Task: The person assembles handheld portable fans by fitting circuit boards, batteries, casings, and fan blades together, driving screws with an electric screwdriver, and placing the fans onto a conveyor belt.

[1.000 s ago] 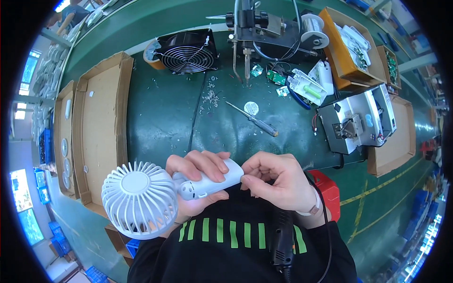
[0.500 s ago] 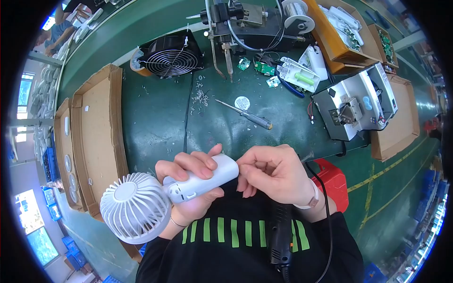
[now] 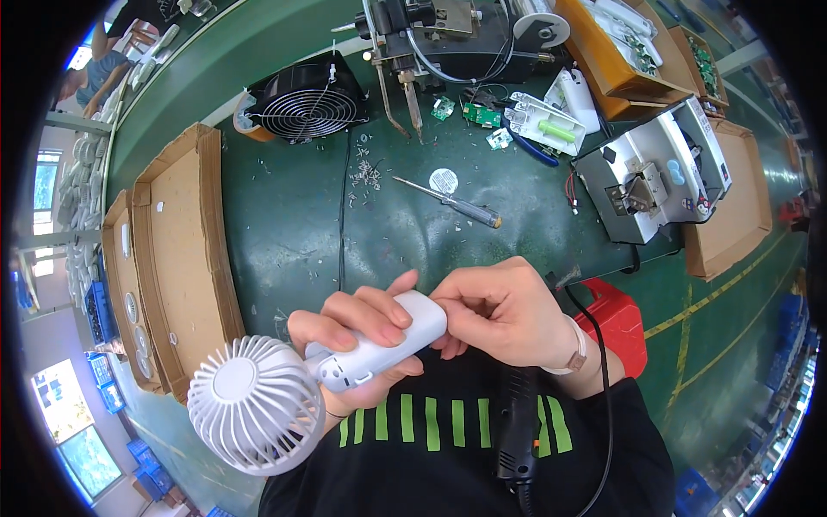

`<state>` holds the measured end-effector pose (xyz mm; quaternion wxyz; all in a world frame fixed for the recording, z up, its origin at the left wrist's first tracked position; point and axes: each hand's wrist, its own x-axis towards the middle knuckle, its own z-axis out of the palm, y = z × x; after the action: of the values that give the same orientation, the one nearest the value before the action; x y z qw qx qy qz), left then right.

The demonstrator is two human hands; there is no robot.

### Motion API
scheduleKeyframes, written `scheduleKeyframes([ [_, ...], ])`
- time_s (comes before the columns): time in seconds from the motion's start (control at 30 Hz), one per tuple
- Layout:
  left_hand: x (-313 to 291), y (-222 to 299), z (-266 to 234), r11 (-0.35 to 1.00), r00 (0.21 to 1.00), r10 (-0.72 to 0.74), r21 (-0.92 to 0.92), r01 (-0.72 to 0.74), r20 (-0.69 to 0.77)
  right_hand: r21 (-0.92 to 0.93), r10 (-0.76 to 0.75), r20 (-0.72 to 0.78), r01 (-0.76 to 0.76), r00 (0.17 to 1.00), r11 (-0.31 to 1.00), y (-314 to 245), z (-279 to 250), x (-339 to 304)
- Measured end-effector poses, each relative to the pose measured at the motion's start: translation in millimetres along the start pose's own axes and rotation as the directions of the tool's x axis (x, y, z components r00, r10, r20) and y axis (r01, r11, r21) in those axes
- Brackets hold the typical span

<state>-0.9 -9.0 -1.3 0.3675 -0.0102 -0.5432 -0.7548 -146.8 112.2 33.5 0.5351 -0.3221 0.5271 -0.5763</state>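
Observation:
My left hand (image 3: 357,320) is wrapped round the handle of a white handheld fan (image 3: 372,362), close to my chest. Its round slatted head (image 3: 256,405) points to the lower left, and small buttons and a slot show on the handle. At the handle's far end, my right hand (image 3: 517,323) is closed in a pinch against the rounded tip. Whatever lies between those fingertips, if anything, is hidden. Beyond the hands, a screwdriver (image 3: 469,210) with a clear handle lies on the green mat beside a round white disc (image 3: 444,181).
Small screws (image 3: 366,174) are scattered near a black cooling fan (image 3: 306,114). A soldering stand (image 3: 412,95) is at the back. Circuit boards, an opened white casing (image 3: 544,129) and a metal machine (image 3: 642,189) occupy the right. Cardboard trays (image 3: 183,215) line the left. A black corded tool (image 3: 517,431) hangs before my chest.
Both hands and the handheld fan have shifted slightly right and down in the picture, and the handle is tilted a little more. The grip of each hand looks the same.

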Motion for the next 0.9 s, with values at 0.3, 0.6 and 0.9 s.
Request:
scheduleKeyframes([
  [0.3, 6.7, -13.6, 1.2, 0.994, 0.977, -0.094, -0.07, 0.082, -0.193, 0.071, -0.025, -0.098, 0.032, 0.995, 0.997, 5.5, -5.1, 0.3],
  [0.6, 4.0, -15.0, 0.9, 0.995, 0.99, -0.08, 0.046, 0.087, -0.119, 0.042, -0.033, -0.108, 0.038, 0.994, 0.998, 4.9, -5.5, -0.8],
  [0.9, 7.9, -12.8, 9.3, 0.982, 0.968, -0.111, -0.177, 0.071, -0.226, 0.124, -0.03, -0.113, 0.044, 0.993, 0.991, 4.7, -5.7, 1.8],
])
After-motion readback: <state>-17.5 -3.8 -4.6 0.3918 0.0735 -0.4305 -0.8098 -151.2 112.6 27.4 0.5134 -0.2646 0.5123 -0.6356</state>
